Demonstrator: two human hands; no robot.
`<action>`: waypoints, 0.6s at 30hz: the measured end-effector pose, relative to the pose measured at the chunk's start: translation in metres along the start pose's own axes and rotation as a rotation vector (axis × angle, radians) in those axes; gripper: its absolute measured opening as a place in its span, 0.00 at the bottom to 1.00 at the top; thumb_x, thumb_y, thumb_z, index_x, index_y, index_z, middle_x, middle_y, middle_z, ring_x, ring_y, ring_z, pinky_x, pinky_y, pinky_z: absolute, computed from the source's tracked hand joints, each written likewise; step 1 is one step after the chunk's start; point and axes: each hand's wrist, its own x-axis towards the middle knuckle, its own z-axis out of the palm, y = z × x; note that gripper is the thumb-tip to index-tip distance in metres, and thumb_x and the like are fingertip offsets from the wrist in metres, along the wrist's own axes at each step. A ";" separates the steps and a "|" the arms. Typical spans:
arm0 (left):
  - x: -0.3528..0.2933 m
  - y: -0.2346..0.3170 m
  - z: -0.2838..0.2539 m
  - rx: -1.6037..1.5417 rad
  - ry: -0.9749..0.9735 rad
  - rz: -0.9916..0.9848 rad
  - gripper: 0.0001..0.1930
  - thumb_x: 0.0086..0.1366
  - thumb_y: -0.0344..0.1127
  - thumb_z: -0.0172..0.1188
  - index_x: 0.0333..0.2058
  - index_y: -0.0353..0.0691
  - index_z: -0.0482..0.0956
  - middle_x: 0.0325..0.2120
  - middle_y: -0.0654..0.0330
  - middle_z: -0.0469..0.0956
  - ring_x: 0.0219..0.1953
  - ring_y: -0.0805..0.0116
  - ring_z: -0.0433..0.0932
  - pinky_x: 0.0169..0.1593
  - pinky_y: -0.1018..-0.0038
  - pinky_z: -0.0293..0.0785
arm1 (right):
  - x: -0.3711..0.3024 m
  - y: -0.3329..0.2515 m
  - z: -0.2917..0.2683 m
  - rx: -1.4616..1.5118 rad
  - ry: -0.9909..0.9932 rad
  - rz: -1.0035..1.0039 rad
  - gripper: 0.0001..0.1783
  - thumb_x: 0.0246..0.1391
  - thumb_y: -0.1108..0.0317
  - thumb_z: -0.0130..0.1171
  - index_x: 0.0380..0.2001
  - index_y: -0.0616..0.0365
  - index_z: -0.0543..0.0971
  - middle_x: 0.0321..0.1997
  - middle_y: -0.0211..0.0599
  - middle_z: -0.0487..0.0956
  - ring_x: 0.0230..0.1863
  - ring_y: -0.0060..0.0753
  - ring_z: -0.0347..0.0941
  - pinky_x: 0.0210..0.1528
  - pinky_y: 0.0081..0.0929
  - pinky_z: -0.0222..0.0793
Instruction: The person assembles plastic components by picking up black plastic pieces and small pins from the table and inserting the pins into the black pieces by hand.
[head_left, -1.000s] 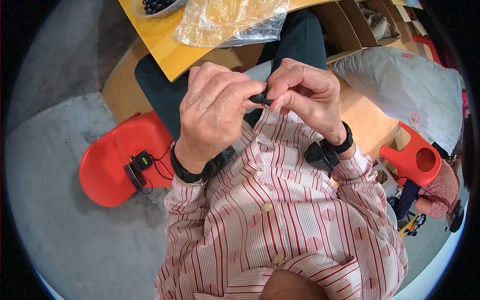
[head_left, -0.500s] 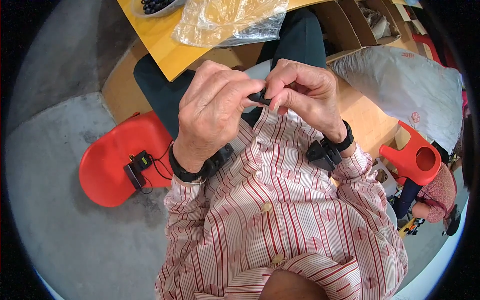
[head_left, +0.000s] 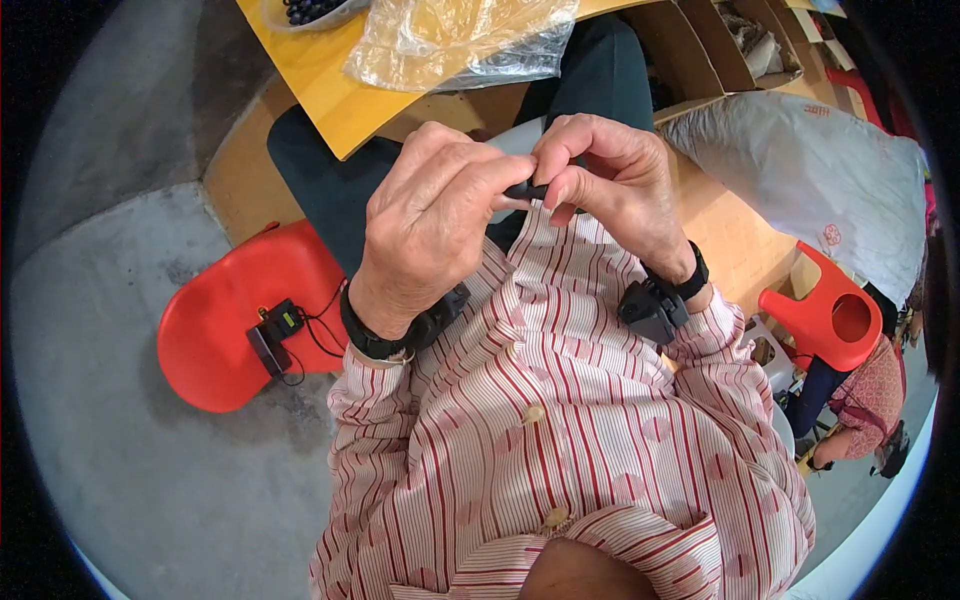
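Both my hands meet in front of my chest, just short of the table corner. Between their fingertips is a small black piece [head_left: 524, 190], short and rod-like; its kind is too small and covered to make out. My left hand [head_left: 428, 215] pinches one end of it between thumb and forefinger. From the other side, my right hand [head_left: 612, 180] grips the opposite end with thumb and index finger, the remaining fingers curled. The piece lies nearly level, its ends hidden by the fingers. Each wrist wears a black strap with a small device.
A yellow table [head_left: 345, 105] carries a crumpled clear plastic bag [head_left: 455, 45] and a tub of small dark pieces [head_left: 315, 12]. A red chair [head_left: 225, 335] holding a wired device stands left. At right are cardboard boxes [head_left: 690, 45], a big pale sack [head_left: 800, 165], a red stool [head_left: 825, 320] and another person [head_left: 872, 395].
My left hand has shifted slightly right, and the black piece has turned from slanting to nearly level. Both hands still pinch it. The other person's arm at right has moved.
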 end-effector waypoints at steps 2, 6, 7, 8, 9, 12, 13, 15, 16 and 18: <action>0.001 0.000 0.001 0.001 -0.002 0.000 0.16 0.38 0.22 0.64 0.31 0.36 0.78 0.25 0.59 0.76 0.28 0.61 0.74 0.30 0.72 0.72 | -0.002 0.004 0.001 0.013 0.032 -0.051 0.03 0.50 0.73 0.62 0.29 0.59 0.78 0.29 0.25 0.77 0.28 0.12 0.73 0.24 0.11 0.73; 0.000 -0.002 0.006 -0.041 0.015 -0.049 0.15 0.39 0.22 0.64 0.31 0.36 0.78 0.24 0.59 0.76 0.27 0.62 0.74 0.30 0.72 0.72 | -0.002 0.008 0.004 0.017 0.071 -0.098 0.03 0.51 0.73 0.61 0.30 0.60 0.78 0.30 0.25 0.77 0.29 0.12 0.73 0.25 0.11 0.74; -0.001 -0.002 0.007 -0.061 0.030 -0.077 0.15 0.40 0.22 0.65 0.31 0.36 0.78 0.24 0.58 0.76 0.27 0.62 0.74 0.30 0.73 0.71 | -0.002 0.008 0.005 0.003 0.074 -0.125 0.04 0.51 0.73 0.61 0.31 0.60 0.78 0.30 0.25 0.77 0.29 0.12 0.73 0.25 0.11 0.74; -0.002 -0.001 0.007 -0.058 0.030 -0.077 0.15 0.40 0.22 0.65 0.31 0.36 0.78 0.24 0.58 0.76 0.27 0.62 0.74 0.30 0.73 0.71 | -0.002 0.009 0.006 -0.012 0.077 -0.151 0.04 0.52 0.73 0.61 0.31 0.60 0.78 0.30 0.24 0.76 0.30 0.13 0.73 0.25 0.12 0.74; -0.002 0.001 0.008 -0.087 0.031 -0.135 0.14 0.41 0.22 0.65 0.31 0.36 0.78 0.23 0.59 0.76 0.27 0.62 0.74 0.29 0.73 0.71 | -0.002 0.007 0.006 -0.013 0.079 -0.152 0.04 0.52 0.73 0.61 0.31 0.60 0.78 0.30 0.24 0.76 0.30 0.13 0.73 0.25 0.12 0.74; -0.003 0.002 0.009 -0.111 0.039 -0.190 0.13 0.42 0.23 0.65 0.31 0.36 0.78 0.23 0.59 0.76 0.26 0.62 0.74 0.29 0.73 0.70 | 0.000 0.002 0.004 0.066 0.067 -0.021 0.05 0.51 0.72 0.62 0.32 0.59 0.77 0.31 0.24 0.76 0.31 0.12 0.73 0.26 0.11 0.74; -0.004 0.001 0.009 -0.105 0.046 -0.186 0.13 0.43 0.23 0.65 0.31 0.36 0.78 0.23 0.59 0.76 0.26 0.63 0.74 0.28 0.74 0.70 | 0.000 0.002 0.004 0.077 0.054 0.006 0.06 0.51 0.71 0.62 0.32 0.59 0.76 0.31 0.23 0.76 0.31 0.12 0.73 0.26 0.11 0.74; -0.005 0.001 0.009 -0.087 0.060 -0.171 0.13 0.43 0.24 0.65 0.31 0.36 0.78 0.23 0.60 0.76 0.26 0.63 0.74 0.29 0.74 0.70 | 0.001 0.003 0.003 0.088 0.039 0.032 0.07 0.51 0.71 0.62 0.33 0.59 0.76 0.31 0.23 0.76 0.32 0.12 0.73 0.26 0.11 0.74; -0.005 0.000 0.009 -0.069 0.075 -0.156 0.13 0.43 0.24 0.65 0.32 0.37 0.79 0.23 0.60 0.76 0.26 0.63 0.73 0.29 0.73 0.69 | 0.001 0.002 0.003 0.125 0.031 0.092 0.07 0.51 0.70 0.62 0.33 0.59 0.76 0.31 0.23 0.75 0.31 0.11 0.72 0.25 0.11 0.74; -0.004 -0.001 0.008 -0.044 0.081 -0.118 0.13 0.43 0.24 0.65 0.32 0.37 0.79 0.23 0.61 0.76 0.27 0.63 0.73 0.30 0.73 0.69 | 0.000 0.003 0.002 0.160 0.024 0.151 0.08 0.51 0.70 0.62 0.33 0.58 0.76 0.31 0.24 0.75 0.31 0.11 0.72 0.25 0.10 0.74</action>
